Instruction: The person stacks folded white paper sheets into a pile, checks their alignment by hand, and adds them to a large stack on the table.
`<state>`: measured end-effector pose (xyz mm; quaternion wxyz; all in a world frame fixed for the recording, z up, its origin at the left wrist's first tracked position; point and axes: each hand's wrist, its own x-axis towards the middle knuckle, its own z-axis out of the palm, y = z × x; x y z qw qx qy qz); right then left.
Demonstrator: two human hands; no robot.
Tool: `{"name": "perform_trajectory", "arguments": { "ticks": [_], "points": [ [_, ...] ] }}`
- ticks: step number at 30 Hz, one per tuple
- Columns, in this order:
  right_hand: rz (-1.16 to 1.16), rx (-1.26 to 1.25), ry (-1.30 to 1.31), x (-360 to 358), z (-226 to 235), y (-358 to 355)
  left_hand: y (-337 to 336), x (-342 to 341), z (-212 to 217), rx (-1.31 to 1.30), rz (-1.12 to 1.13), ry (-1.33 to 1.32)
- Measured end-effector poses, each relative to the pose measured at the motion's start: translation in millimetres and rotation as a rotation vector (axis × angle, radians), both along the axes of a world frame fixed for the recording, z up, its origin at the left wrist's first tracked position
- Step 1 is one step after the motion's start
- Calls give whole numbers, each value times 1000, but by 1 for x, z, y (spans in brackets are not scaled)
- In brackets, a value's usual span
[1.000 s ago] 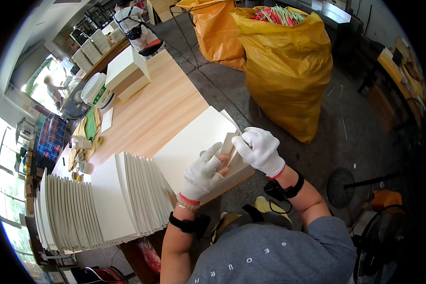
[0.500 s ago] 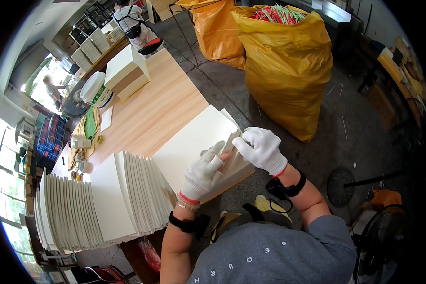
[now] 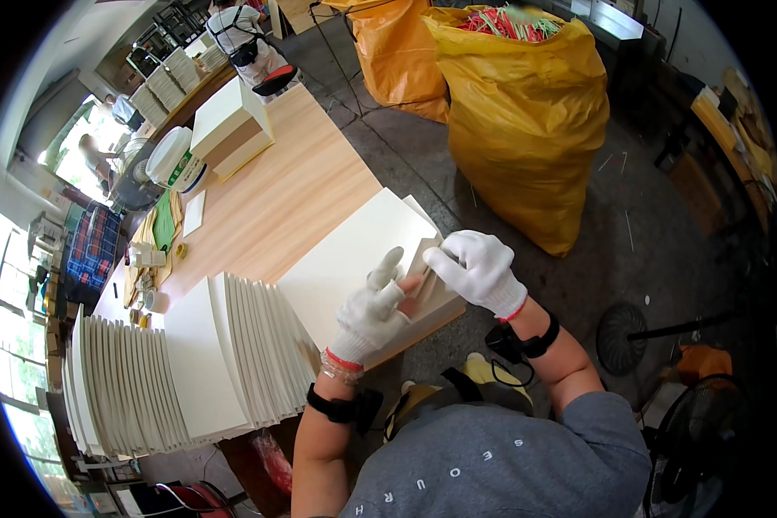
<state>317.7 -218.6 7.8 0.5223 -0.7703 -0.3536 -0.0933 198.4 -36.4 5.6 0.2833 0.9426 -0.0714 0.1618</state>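
Both my hands wear white knit gloves. My left hand (image 3: 371, 311) and my right hand (image 3: 479, 269) meet over the near right corner of a flat cream board (image 3: 350, 259) lying on the wooden table (image 3: 276, 198). Between them they grip a small cream folded piece (image 3: 423, 259) at the board's corner; the right fingers pinch its top edge, the left fingers press its side. A fanned row of upright cream boards (image 3: 190, 363) stands just left of my left hand.
Two big yellow-orange sacks (image 3: 518, 121) stand on the floor right of the table. A stacked cream box (image 3: 229, 129), a white tub (image 3: 171, 160) and small items sit at the far end. A person works at the back. A black fan stand (image 3: 630, 332) is at right.
My hands stay at the board's corner; the fingers have shifted slightly on the small folded piece. Nothing else has moved.
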Motion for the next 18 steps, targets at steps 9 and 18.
{"name": "perform_trajectory", "arguments": {
  "ticks": [9, 18],
  "points": [
    [7, 9, 266, -2, -5, -3, 2, -1, -1, 80, -36, -29],
    [554, 124, 1489, 75, -40, -10, -4, -4, -13, 181, -60, -232]
  ]
}}
